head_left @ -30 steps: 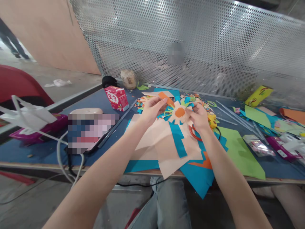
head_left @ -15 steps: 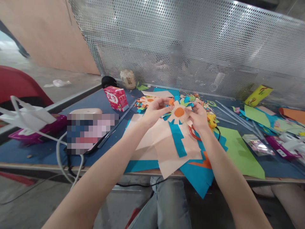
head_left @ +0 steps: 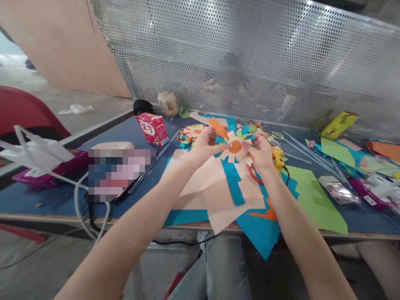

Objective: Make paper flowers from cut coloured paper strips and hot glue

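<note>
Between the two hands' fingers sits a paper flower (head_left: 236, 146): the right hand (head_left: 261, 153) pinches its edge, the left hand's (head_left: 201, 146) thumb presses its face (grip behind hidden, cannot tell). Left of the fingers, a red box (head_left: 152, 129) bears white characters.

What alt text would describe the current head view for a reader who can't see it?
A person's left hand and right hand hold a layered paper flower with an orange center over peach sheets on a blue table. A red box stands at left, a green sheet lies at right, and a perforated metal panel rises behind.
</note>
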Demonstrator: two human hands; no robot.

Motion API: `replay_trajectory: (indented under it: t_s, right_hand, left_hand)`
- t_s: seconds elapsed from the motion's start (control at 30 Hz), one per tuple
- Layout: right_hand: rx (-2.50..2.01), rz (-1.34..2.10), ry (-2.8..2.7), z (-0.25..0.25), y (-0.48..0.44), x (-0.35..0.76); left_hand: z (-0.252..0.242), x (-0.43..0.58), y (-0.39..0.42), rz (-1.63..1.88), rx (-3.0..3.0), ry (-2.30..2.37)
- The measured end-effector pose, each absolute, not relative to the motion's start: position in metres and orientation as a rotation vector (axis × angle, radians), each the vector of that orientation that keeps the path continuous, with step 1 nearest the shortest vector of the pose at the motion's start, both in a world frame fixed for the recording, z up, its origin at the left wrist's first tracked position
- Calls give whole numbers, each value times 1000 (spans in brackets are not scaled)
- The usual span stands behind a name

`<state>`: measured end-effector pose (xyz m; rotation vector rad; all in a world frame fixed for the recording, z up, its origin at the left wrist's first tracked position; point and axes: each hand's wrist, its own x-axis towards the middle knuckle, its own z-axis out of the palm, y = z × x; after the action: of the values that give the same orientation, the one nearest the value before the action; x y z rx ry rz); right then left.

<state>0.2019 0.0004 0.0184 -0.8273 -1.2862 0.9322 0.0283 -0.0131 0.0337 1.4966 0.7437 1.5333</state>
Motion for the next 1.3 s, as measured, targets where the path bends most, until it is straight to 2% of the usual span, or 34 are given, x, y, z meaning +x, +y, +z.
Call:
replay_trajectory:
  t_s: [0.3,0.77,1.17,1.3]
  right_hand:
    - [-802,967,-1259,19,-1,200]
    - [-783,956,-1340,20,-2,199]
    - [-399,809,-1500,29,-9,203]
    - [-444,877,-1479,27,-8,203]
  left_hand:
    - [30,28,-10,1539,1501,649]
    - [28,26,-10,1624,1637,744]
    - [34,20,-22,1766,2275,640]
    - [33,20,-22,1818,2300,675]
